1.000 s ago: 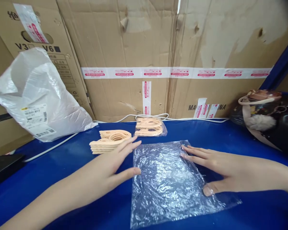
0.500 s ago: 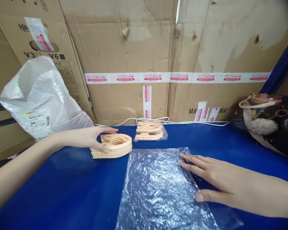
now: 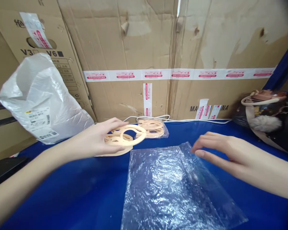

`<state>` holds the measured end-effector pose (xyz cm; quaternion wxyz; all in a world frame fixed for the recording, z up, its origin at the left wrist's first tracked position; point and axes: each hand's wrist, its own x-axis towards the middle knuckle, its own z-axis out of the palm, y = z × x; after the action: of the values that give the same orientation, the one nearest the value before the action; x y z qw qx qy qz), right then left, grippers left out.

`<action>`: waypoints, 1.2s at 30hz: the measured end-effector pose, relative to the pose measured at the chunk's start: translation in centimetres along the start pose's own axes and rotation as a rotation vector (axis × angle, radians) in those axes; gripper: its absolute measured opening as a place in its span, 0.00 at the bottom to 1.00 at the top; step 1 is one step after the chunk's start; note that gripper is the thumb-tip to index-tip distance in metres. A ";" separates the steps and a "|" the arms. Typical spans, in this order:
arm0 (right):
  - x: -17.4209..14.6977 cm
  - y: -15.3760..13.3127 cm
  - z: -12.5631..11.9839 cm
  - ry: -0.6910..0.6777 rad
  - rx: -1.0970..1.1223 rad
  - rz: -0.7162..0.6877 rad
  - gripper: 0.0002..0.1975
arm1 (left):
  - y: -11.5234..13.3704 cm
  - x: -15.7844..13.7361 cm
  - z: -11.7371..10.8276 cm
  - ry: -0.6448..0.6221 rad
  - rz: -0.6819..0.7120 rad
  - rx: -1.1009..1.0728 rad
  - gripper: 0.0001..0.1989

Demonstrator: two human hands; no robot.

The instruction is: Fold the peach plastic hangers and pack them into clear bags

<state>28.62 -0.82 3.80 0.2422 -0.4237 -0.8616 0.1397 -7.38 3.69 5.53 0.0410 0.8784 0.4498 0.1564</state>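
My left hand (image 3: 103,137) grips a beige plastic piece that looks like a folding hanger (image 3: 134,135), thumb on the near side and fingers behind. It is lifted and tilted above the rest of the stack of similar hangers (image 3: 120,151), which my hand partly hides. My right hand (image 3: 220,153) hovers by the upper right edge of a clear plastic bag (image 3: 158,188), its fingers loosely bent and thumb slightly apart, with nothing visible in them. The bag lies flat on the blue surface. Behind the stack sits a packet of beige hangers (image 3: 153,129) in clear film.
A white plastic mailer (image 3: 43,99) with a label leans at the left, near a dark flat object (image 3: 7,169). Cardboard (image 3: 124,48) walls the back, with a white cable (image 3: 194,120) along its foot. A dark bag with a pompom (image 3: 266,123) stands at the right.
My left hand has moved right and lifted a hanger off the top of the stack. My right hand has risen from the plastic bag, its fingers bending from outstretched.
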 end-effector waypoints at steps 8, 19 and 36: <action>1.9 -2.7 4.0 -0.030 0.851 0.231 0.15 | 8.1 -0.9 4.6 0.184 0.281 -0.016 0.34; 1.4 -2.0 4.1 -0.063 1.032 0.414 0.20 | 6.8 -1.4 6.5 0.153 0.256 0.158 0.37; 0.4 -1.7 4.7 0.056 0.203 -0.191 0.38 | 9.0 -2.6 8.0 0.272 0.193 0.058 0.36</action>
<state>24.78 -1.72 0.66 0.3201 -0.3168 -0.8723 0.1904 0.72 -3.15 -0.75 -0.0609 0.8891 0.3689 0.2640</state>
